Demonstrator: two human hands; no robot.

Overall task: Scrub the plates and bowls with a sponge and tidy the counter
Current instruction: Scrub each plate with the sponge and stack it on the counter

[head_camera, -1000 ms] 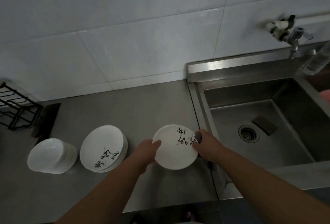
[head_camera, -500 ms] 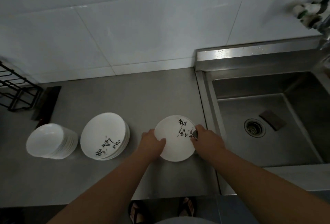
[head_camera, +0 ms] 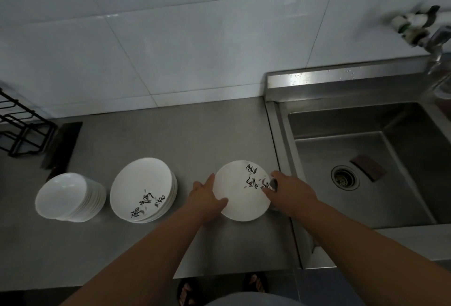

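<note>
White plate (head_camera: pixel 240 198) lies between the hands: left hand (head_camera: pixel 206 204) fingers (head_camera: pixel 207 182) grip its 9 o'clock rim, right hand (head_camera: pixel 291 192) pinches a dark pad (head_camera: pixel 273 185) at 3 o'clock, nearer the sink (head_camera: pixel 341 120)

Dim, bluish view with wide-angle bending.
The tiled wall (head_camera: pixel 195 37) catches the most light, and the sink rim (head_camera: pixel 317 78) shows glare (small wet glints); the counter (head_camera: pixel 170 139) lies shaded, the tap (head_camera: pixel 415 25) is smeared, and tile lines bow outward.

Bare forearms (head_camera: pixel 151 242), dark strapped sandals (head_camera: pixel 188 290), grey garment (head_camera: pixel 246 300).
</note>
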